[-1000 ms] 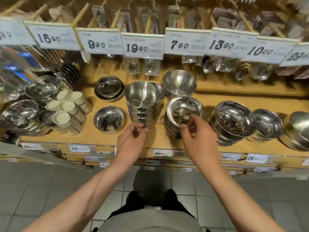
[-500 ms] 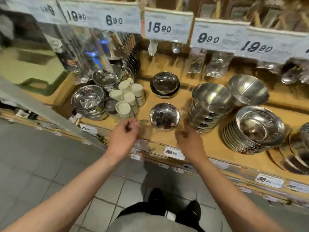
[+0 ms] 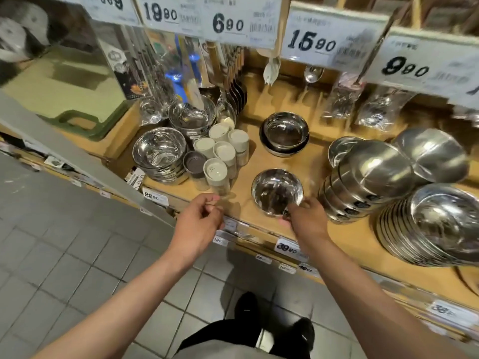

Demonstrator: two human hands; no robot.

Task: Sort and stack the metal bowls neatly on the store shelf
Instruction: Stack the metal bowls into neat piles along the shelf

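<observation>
A small shiny metal bowl (image 3: 276, 190) stands alone near the front edge of the wooden shelf (image 3: 344, 235). My right hand (image 3: 307, 220) pinches its near rim with fingertips and thumb. My left hand (image 3: 199, 220) hovers over the shelf edge to the bowl's left, its fingers loosely curled with nothing visible in them. To the right leans a tall stack of deeper bowls (image 3: 368, 177), and beyond it a stack of shallow bowls (image 3: 435, 226). One bowl (image 3: 432, 156) lies tipped behind them. Two dark-rimmed bowls (image 3: 285, 134) sit nested at the back.
At the left stand a stack of shiny bowls (image 3: 160, 154), a bowl holding packed utensils (image 3: 192, 115) and several white-lidded shakers (image 3: 223, 152). Bagged cutlery hangs under the price tags (image 3: 329, 40) overhead. A grey rail (image 3: 77, 154) slants past the shelf's left end. Tiled floor lies below.
The view has swung left along the shelf. My right hand left the shallow bowl stack and now reaches the lone small bowl's rim. My left hand moved left with it.
</observation>
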